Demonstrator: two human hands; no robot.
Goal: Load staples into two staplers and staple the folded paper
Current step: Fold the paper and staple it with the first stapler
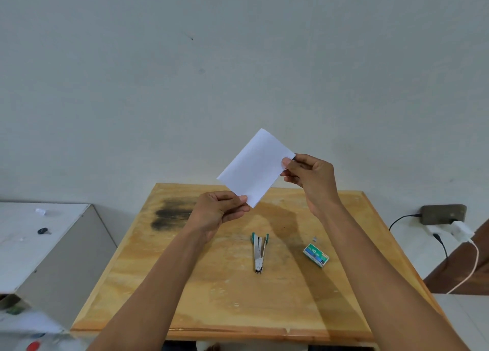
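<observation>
Left hand (217, 210) and right hand (309, 173) pinch the folded paper (254, 170) at six and three o'clock; keep its edges flush.

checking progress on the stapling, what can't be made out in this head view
All from the head view:
- Folded paper: any staple in it is too small to see. Two corners are hidden by the left hand and right hand pinching them.
- Stapler on the table: too small to tell whether it is loaded. No other one shows.
- Staple box: unclear whether open or closed. The grey bit beside it is too small to identify.
</observation>
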